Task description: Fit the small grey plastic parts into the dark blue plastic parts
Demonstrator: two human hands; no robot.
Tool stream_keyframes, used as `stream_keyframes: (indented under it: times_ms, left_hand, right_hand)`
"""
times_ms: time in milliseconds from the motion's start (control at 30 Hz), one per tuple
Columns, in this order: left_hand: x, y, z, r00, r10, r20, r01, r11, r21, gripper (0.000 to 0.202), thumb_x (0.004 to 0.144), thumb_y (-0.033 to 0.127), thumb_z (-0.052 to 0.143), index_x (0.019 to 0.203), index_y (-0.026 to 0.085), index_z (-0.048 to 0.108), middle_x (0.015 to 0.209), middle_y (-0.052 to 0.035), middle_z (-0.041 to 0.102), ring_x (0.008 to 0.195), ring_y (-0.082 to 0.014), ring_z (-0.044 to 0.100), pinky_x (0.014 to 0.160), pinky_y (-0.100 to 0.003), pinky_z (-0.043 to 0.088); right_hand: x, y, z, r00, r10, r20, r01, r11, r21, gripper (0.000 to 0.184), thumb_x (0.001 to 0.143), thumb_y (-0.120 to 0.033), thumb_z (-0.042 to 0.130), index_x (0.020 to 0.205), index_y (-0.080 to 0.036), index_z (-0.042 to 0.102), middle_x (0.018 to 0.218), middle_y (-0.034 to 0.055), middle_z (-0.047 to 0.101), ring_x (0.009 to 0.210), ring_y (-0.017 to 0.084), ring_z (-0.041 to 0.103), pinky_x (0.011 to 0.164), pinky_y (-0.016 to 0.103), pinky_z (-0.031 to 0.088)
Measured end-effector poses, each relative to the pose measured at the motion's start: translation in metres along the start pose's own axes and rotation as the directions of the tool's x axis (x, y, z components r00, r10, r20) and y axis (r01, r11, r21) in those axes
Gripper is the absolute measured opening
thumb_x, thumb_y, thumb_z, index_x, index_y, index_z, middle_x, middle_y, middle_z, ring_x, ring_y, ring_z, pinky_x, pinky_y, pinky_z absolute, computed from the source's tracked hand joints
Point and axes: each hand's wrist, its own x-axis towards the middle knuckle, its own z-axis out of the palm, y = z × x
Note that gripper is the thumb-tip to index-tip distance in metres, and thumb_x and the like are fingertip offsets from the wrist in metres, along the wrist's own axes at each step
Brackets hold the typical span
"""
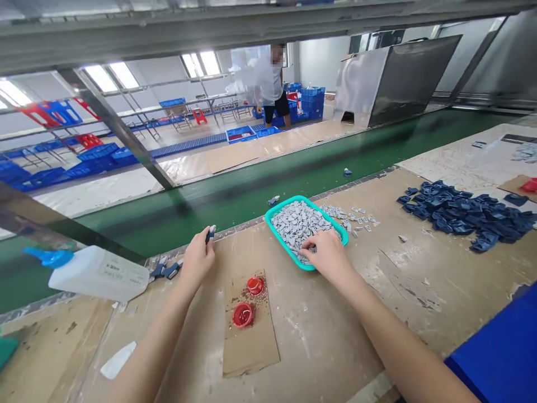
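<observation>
Nearest the camera, the person's two bare forearms reach out over the worn tabletop (319, 336), with a blue sheet (499, 358) at the near right corner. The left hand (198, 258) is clenched around a small dark blue part (210, 234), pinched at its upper end between thumb and fingertips and held upright just short of the green conveyor belt (260, 190), probably so it is ready for fitting. The right hand (327, 253) rests palm down in the near end of a teal tray (277, 210), fingers curled into the heap of small grey pieces (296, 221); whether it has gripped one cannot be told. The tray lies within easy reach. Between the hands and nearer the person, two red caps (249, 301) sit on a cardboard scrap (251, 347). Left of the left hand lie a few more blue parts (165, 271) and a toppled white bottle (98, 273). Well beyond the right hand is a pile of dark blue parts (465, 214). Across the belt, another person (272, 84) stands.
</observation>
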Motion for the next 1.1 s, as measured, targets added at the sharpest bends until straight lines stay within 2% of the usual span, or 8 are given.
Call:
stream_keyframes:
  times_ms: [167, 300, 467, 600, 700, 767, 933, 1100]
  left_hand:
    - [0.035, -0.012, 0.026, 0.998, 0.032, -0.046, -0.027, 0.994, 0.102, 0.048, 0.08, 0.013, 0.037, 0.125, 0.009, 0.053, 0.109, -0.0201, 0.061, 0.107, -0.035, 0.056, 0.092, -0.05, 0.045]
    - [0.041, -0.001, 0.031, 0.989, 0.072, -0.126, -0.053, 0.988, 0.144, 0.047, 0.084, 0.013, 0.034, 0.127, 0.007, 0.051, 0.125, -0.0236, 0.049, 0.124, -0.0377, 0.041, 0.1, -0.053, 0.038]
    - [0.07, 0.031, 0.039, 0.975, 0.22, 0.01, -0.22, 0.97, 0.102, 0.036, 0.088, 0.028, 0.044, 0.119, 0.014, 0.058, 0.12, -0.0183, 0.056, 0.12, -0.0336, 0.046, 0.101, -0.047, 0.039]
    - [0.102, 0.065, 0.061, 0.949, 0.288, 0.129, -0.291, 0.957, 0.001, 0.033, 0.084, 0.035, 0.057, 0.11, 0.016, 0.062, 0.116, -0.0166, 0.06, 0.119, -0.0322, 0.048, 0.099, -0.044, 0.04]
    - [0.117, 0.081, 0.076, 0.954, 0.247, 0.168, -0.236, 0.968, -0.085, 0.029, 0.084, 0.033, 0.061, 0.105, 0.014, 0.062, 0.11, -0.0125, 0.062, 0.11, -0.0271, 0.055, 0.095, -0.046, 0.043]
    - [0.12, 0.083, 0.08, 0.965, 0.198, 0.173, -0.174, 0.974, -0.143, 0.028, 0.086, 0.033, 0.06, 0.106, 0.014, 0.061, 0.11, -0.0091, 0.062, 0.105, -0.0234, 0.058, 0.093, -0.047, 0.044]
    - [0.087, 0.069, 0.055, 0.995, 0.037, 0.093, -0.006, 0.948, -0.318, 0.034, 0.085, 0.025, 0.058, 0.116, 0.012, 0.061, 0.119, -0.0156, 0.061, 0.111, -0.0274, 0.056, 0.097, -0.042, 0.044]
    - [0.009, 0.048, 0.005, 0.991, -0.121, 0.058, 0.133, 0.82, -0.556, 0.048, 0.087, 0.036, 0.052, 0.128, 0.012, 0.053, 0.127, -0.0157, 0.06, 0.111, -0.0253, 0.061, 0.094, -0.038, 0.05]
  right_hand:
    - [0.002, -0.01, 0.012, 0.998, 0.037, -0.045, -0.039, 0.998, -0.054, 0.01, 0.075, -0.018, 0.071, 0.065, -0.022, 0.072, 0.074, 0.0122, 0.062, 0.089, 0.032, 0.052, 0.063, 0.035, 0.036]
    - [0.001, -0.008, 0.02, 0.997, -0.015, -0.078, 0.013, 1.0, -0.024, 0.015, 0.081, -0.013, 0.063, 0.069, -0.021, 0.067, 0.08, 0.0119, 0.062, 0.089, 0.03, 0.051, 0.064, 0.035, 0.039]
    - [-0.002, -0.014, 0.015, 0.986, -0.077, -0.15, 0.105, 0.975, 0.196, 0.012, 0.087, -0.013, 0.053, 0.081, -0.022, 0.059, 0.088, 0.0086, 0.063, 0.091, 0.027, 0.052, 0.07, 0.036, 0.042]
    - [-0.012, -0.029, -0.001, 0.998, -0.063, -0.021, 0.063, 0.796, 0.603, 0.01, 0.09, -0.029, 0.054, 0.083, -0.022, 0.053, 0.083, 0.003, 0.063, 0.075, 0.019, 0.056, 0.066, 0.032, 0.043]
    - [-0.02, -0.039, -0.005, 0.996, -0.04, 0.075, -0.039, 0.572, 0.82, 0.019, 0.082, -0.037, 0.063, 0.079, -0.022, 0.054, 0.08, 0.0023, 0.062, 0.071, 0.017, 0.057, 0.058, 0.027, 0.044]
    - [-0.022, -0.041, -0.004, 0.99, -0.025, 0.136, -0.108, 0.479, 0.871, 0.022, 0.076, -0.038, 0.069, 0.075, -0.02, 0.056, 0.074, 0.0022, 0.061, 0.07, 0.017, 0.057, 0.056, 0.025, 0.044]
    - [-0.019, -0.034, 0.001, 0.989, 0.099, 0.113, -0.148, 0.511, 0.847, 0.025, 0.068, -0.039, 0.075, 0.071, -0.018, 0.062, 0.071, 0.0046, 0.066, 0.067, 0.018, 0.061, 0.062, 0.029, 0.048]
    - [-0.016, -0.023, -0.007, 0.981, 0.196, -0.006, -0.124, 0.643, 0.756, 0.028, 0.07, -0.043, 0.073, 0.068, -0.018, 0.062, 0.066, 0.0043, 0.065, 0.06, 0.017, 0.059, 0.056, 0.028, 0.048]
